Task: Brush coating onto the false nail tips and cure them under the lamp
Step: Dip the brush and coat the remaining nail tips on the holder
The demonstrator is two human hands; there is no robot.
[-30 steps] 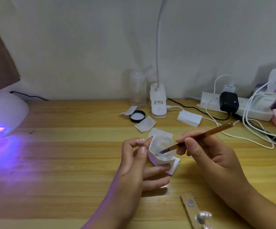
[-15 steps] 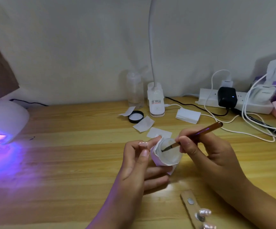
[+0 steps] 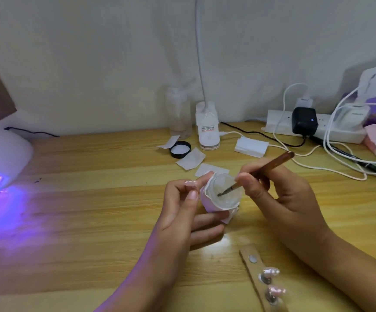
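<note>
My left hand (image 3: 183,212) grips a small clear jar of coating (image 3: 224,192) wrapped in white paper, tilted toward me above the wooden desk. My right hand (image 3: 279,194) pinches a brown-handled brush (image 3: 266,167); its dark tip sits inside the jar's open mouth. A tan strip (image 3: 253,269) with metal studs lies at the front right, carrying two glossy false nail tips (image 3: 271,272). The white curing lamp (image 3: 1,154) stands at the far left, glowing purple from its opening.
A black jar lid (image 3: 180,149), white paper wipes (image 3: 190,158) and a pad stack (image 3: 251,147) lie mid-desk. A clear bottle (image 3: 179,113) and a white clip lamp base (image 3: 207,127) stand at the back. A power strip (image 3: 313,127) with tangled cables and boxes fills the right rear.
The jar has tilted further toward me and risen a little in my left hand. The brush tip has dipped deeper into the jar. The camera has drifted slightly.
</note>
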